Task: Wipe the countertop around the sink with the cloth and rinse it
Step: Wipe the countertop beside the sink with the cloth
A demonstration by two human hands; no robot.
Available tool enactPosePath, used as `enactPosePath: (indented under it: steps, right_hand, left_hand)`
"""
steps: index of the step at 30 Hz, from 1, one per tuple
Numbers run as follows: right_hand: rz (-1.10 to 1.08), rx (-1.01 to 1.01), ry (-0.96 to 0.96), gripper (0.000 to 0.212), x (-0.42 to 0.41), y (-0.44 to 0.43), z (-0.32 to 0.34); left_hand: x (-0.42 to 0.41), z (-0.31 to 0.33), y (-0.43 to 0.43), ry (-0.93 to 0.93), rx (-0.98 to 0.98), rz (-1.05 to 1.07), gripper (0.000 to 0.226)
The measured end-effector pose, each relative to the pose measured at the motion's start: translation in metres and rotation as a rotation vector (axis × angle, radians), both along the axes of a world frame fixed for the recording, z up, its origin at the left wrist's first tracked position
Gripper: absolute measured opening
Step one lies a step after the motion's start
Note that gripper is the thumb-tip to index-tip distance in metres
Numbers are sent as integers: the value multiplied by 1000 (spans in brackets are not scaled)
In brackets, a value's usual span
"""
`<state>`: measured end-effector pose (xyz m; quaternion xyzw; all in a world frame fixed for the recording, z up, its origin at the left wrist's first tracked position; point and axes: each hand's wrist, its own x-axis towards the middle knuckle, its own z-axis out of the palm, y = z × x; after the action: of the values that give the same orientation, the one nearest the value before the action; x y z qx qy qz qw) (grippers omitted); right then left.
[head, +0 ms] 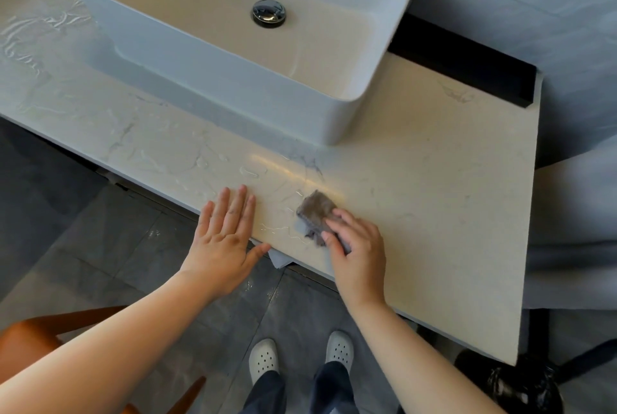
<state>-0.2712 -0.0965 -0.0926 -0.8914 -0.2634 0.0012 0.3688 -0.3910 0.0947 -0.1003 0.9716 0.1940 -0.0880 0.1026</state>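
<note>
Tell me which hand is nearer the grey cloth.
Right. The right hand grips the grey cloth on the countertop; the left hand lies flat at the counter's front edge, apart from the cloth, to its left.

No readable text, labels, brand marks or numbers anywhere (not on the sink (213, 79), countertop (434, 196) or cloth (315, 210)).
</note>
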Motion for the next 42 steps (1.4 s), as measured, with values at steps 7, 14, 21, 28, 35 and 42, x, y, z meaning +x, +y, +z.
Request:
enactPosePath:
  steps: [7, 14, 21, 28, 35, 42]
  right_hand:
    - [46, 77, 339, 27, -9, -7, 27]
    - [10, 121, 224, 25, 84, 28, 55]
    - [243, -95, 43, 23, 129, 60, 25]
    - [157, 2, -23, 21, 117, 60, 3]
    - [234, 33, 8, 21, 83, 50, 2]
    - [223, 18, 59, 24, 17, 21, 4]
  left_hand:
    - [0, 0, 0, -8, 11, -2, 83]
    - [-1, 1, -1, -12, 63, -14, 84]
    - [-1, 0, 0, 35, 109, -19, 80]
    - [-1, 4, -1, 53, 146, -23, 80]
    - [0, 8, -3, 74, 154, -19, 80]
    - [0, 13, 1, 61, 91, -22, 76]
